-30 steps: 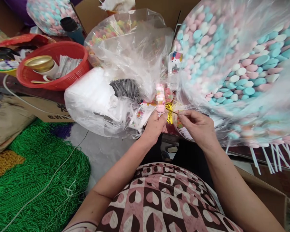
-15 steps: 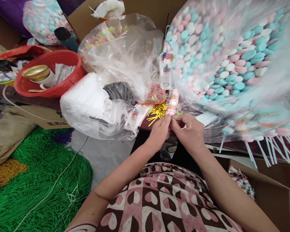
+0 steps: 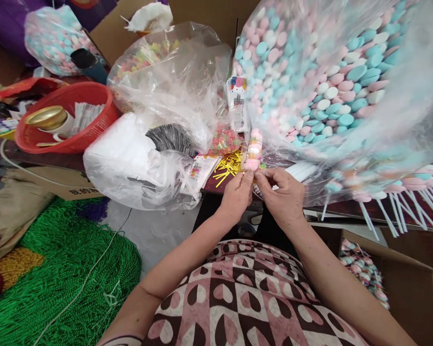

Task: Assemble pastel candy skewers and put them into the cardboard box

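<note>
A marshmallow skewer point(image 3: 253, 149) in a clear printed wrapper stands nearly upright at the table edge, pink, white and orange pieces stacked. Its lower end is pinched by my left hand point(image 3: 236, 194), thumb on top. Close beside it, my right hand point(image 3: 283, 197) is closed in a pinch at the neck of the wrapper; what sits between those fingertips is too small to make out. Gold twist ties point(image 3: 228, 166) lie in a loose pile just left of the skewer. Behind them is a clump of red gummy candy point(image 3: 223, 138).
A big clear bag of pastel marshmallows point(image 3: 332, 91) fills the right. Marshmallow sticks point(image 3: 397, 204) overhang the edge below it. Printed wrappers point(image 3: 238, 103), a bag of gummies point(image 3: 166, 67) and a red basket point(image 3: 97, 122) stand left. An open carton point(image 3: 407, 283) holds wrapped skewers at lower right.
The camera view has shifted slightly, so the table things appear further left. Both hands stay at the skewer's lower end, with small finger movements; the skewer stands a little more upright.
</note>
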Tool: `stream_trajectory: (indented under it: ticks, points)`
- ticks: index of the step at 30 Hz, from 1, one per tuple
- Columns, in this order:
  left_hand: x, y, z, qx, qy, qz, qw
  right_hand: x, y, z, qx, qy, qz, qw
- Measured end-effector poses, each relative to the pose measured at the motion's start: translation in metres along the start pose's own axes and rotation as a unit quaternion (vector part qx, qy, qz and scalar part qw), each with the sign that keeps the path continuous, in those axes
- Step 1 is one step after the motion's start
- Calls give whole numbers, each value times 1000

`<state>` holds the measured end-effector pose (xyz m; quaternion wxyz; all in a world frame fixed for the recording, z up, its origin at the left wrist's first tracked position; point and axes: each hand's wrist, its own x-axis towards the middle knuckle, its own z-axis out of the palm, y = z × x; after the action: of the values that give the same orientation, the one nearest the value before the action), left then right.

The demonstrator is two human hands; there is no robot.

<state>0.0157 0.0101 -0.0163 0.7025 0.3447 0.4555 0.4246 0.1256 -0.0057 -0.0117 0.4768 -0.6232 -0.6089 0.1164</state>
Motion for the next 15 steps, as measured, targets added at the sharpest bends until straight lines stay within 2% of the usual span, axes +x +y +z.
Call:
stream_trajectory:
  ticks: [3,6,11,15]
  points:
    - [1,0,-2,-17,-32,35,999,0,-1,-2,75,-29,51,995]
    - [2,0,-4,-24,-33,41,998,0,0,-5,148,-54,109,981]
    - [-2,2,-2,-45,-70,19,996,1,2,-7,228,-48,205,951]
    - [-6,9,-1,-66,-113,-9,991,3,1,-9,285,-48,237,927]
